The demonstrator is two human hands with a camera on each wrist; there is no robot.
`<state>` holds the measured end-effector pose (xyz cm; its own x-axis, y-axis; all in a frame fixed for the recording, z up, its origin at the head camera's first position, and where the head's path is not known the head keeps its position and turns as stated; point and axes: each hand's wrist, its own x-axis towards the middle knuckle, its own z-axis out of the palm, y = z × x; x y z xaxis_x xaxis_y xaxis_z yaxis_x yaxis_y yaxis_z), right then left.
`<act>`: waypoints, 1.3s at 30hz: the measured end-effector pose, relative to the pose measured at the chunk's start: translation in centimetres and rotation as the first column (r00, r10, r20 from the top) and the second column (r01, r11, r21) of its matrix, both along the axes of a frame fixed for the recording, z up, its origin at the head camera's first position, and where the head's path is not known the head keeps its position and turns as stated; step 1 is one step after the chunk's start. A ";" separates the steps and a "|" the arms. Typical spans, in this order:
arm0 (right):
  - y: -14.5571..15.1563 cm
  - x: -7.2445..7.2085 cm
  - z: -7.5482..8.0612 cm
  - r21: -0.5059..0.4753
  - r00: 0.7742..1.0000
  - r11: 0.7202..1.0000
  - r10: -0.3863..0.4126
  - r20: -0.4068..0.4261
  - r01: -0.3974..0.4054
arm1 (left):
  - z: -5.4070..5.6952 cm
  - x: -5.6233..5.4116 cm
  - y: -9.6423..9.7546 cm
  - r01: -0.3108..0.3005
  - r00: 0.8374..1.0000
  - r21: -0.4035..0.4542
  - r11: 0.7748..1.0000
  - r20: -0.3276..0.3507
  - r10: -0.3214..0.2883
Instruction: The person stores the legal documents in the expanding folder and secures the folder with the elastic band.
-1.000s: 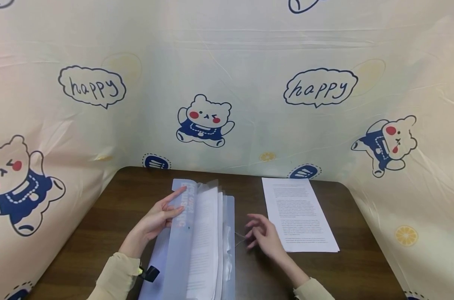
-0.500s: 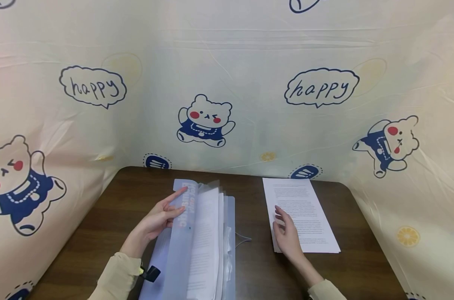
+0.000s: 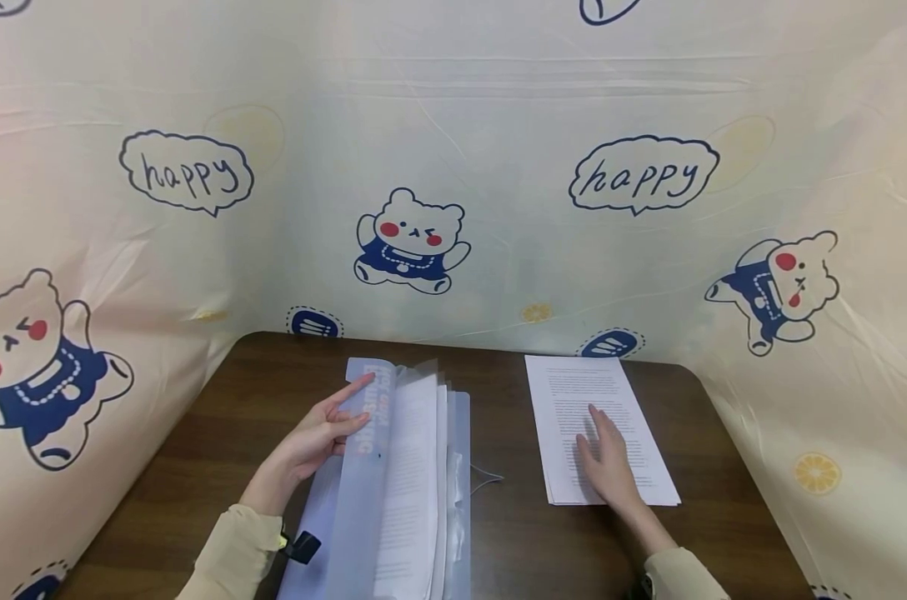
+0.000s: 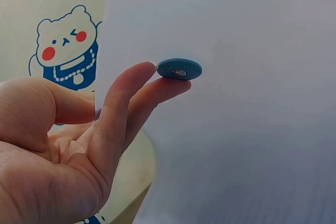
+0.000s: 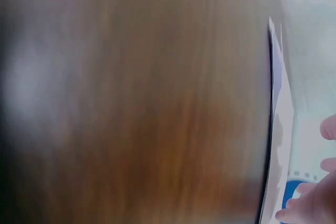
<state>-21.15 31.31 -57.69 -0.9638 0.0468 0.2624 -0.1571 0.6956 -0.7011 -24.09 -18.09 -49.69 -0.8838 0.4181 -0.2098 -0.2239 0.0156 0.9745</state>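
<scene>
- the word "happy" reads clearly twice on the pale fabric [image 3: 498, 100] behind, in two cloud-shaped speech bubbles [image 3: 187, 187], one on each side of a winking bear print [image 3: 403, 264].
- blue ovals [image 3: 611, 343] near the tabletop's [image 3: 543, 550] far edge carry white strokes like exclamation marks.
- the blue folder [image 3: 359, 525] lies on the tabletop left of the loose printed sheets, its cover raised and bowed; pale capitals run along the cover, too faint and foreshortened to read whole.
- filed pages [image 3: 408, 483] inside it bear lines of print too small to read.
- the left hand [image 3: 311, 442] has its grip clamped on the folder's cover: fingertips on one face, another digit behind the edge, by a blue-green round button [image 4: 167, 68].
- a thin cord [image 3: 491, 480] sticks out from the folder's right side.
- the loose printed sheets [image 3: 562, 408] lie to the right, their paragraphs unreadable.
- the right hand [image 3: 609, 467] is over them, grip apart, fingers extended; whether it touches them i cannot tell.
</scene>
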 end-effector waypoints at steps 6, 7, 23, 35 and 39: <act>1.5 -0.4 0.7 0.164 0.979 0.986 -0.050 0.199 0.017 | 0.0 -0.1 0.0 0.002 1.000 0.003 1.000 0.008 -0.002; 1.7 -0.5 0.6 0.177 0.975 0.984 -0.053 0.216 0.014 | 0.0 -0.1 0.0 0.004 1.000 0.005 1.000 0.008 -0.004; 4.0 -1.5 0.1 0.284 0.948 0.959 -0.107 0.301 0.018 | -0.5 -0.3 0.0 0.038 0.999 0.037 0.999 0.017 -0.039; 5.7 -1.7 0.3 0.304 0.939 0.950 -0.173 0.297 0.079 | -0.4 -0.3 0.0 0.031 0.999 0.034 0.999 0.019 -0.031; 5.8 -1.6 0.4 0.354 0.936 0.921 -0.258 0.241 0.163 | -0.3 -0.2 0.0 0.022 1.000 0.028 0.999 0.011 -0.022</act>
